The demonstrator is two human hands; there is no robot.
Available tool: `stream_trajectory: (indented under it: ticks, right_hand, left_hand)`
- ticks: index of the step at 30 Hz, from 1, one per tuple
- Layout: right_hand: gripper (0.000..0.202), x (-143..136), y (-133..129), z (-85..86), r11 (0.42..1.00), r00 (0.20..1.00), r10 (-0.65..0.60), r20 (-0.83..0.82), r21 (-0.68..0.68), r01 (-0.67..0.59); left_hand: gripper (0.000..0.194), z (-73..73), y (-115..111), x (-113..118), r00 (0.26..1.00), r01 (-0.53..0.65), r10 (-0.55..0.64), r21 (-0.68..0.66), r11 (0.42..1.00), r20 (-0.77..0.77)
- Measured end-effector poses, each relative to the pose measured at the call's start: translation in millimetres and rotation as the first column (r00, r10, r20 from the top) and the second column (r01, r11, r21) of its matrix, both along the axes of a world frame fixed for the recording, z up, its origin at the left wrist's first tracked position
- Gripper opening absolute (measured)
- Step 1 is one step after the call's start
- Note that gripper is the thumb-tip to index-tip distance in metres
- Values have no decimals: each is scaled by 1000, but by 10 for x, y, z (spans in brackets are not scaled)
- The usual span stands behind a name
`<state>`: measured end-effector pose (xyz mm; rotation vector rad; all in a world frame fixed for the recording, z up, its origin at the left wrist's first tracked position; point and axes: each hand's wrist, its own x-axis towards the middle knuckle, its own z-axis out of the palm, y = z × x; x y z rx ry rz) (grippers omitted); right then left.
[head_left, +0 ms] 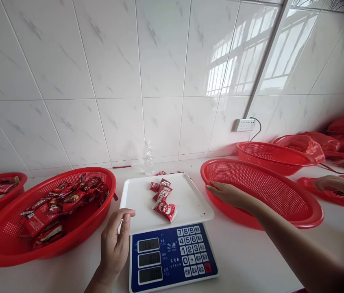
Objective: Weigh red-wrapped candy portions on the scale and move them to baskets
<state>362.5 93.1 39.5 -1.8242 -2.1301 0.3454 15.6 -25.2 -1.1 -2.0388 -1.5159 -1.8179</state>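
My left hand [115, 240] is at the near left corner of the white weighing tray [141, 203], fingers loosely bent and thumb apart, nothing visible in it. Several small red snack packets [166, 208] lie in a line on the tray. In front of the tray is the scale's blue keypad panel [175, 256] with its displays. My right hand [228, 194] reaches across the left side of a red perforated basket [263, 175], fingers stretched out. I see nothing in that hand; its fingertips are near the basket's left wall.
Left of the scale, a red basket [105, 183] holds dark red packets; another basket [19, 179] stands beyond it. A clear bottle [148, 158] stands by the wall. Another red basket [269, 156] is behind right. Another person's hand [336, 183] is over a red bag at far right.
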Motion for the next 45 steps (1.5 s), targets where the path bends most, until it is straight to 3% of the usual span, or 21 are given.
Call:
stream_trajectory:
  ticks: [5,7,10,13,17,21,30,36,40,43,45]
  right_hand:
    - [71,-596,-108,155,978,978,207,15,-14,-207]
    - [79,-882,-179,203,936,937,349,15,-45,-348]
    - [95,-1253,-211,224,811,819,572,29,-168,-561]
    - [103,-1466,-94,192,783,788,609,91,-227,-579]
    - [88,-1525,100,141,782,783,614,99,-217,-585]
    - [68,-1499,95,99,796,789,605,104,-103,-597]
    - [46,-1283,-80,46,859,866,493,82,114,-499]
    - [45,-680,-30,287,951,985,160,69,258,-173]
    - [54,-130,40,353,969,988,-82,129,244,48]
    - [63,109,86,320,979,969,-141,205,172,106]
    - [66,82,107,294,985,962,-118,245,148,83]
  left_hand:
    - [21,-18,-1,-6,1000,-9,10,-23,1000,11]
    - [22,-20,1,-3,999,-22,22,-28,999,23]
    - [23,-17,8,4,999,-34,35,-43,999,30]
    - [24,-5,13,8,999,-34,35,-50,998,28]
    - [26,13,1,9,998,-32,35,-54,998,44]
    - [26,26,-16,17,998,-15,18,-47,999,67]
    - [23,40,-23,30,998,6,-5,-15,1000,57]
    - [22,44,-32,31,998,17,-16,-10,1000,57]
    - [21,49,-44,37,998,32,-32,8,999,60]
    - [22,64,-61,46,997,35,-36,5,999,66]
    - [22,77,-69,53,997,38,-38,7,999,72]
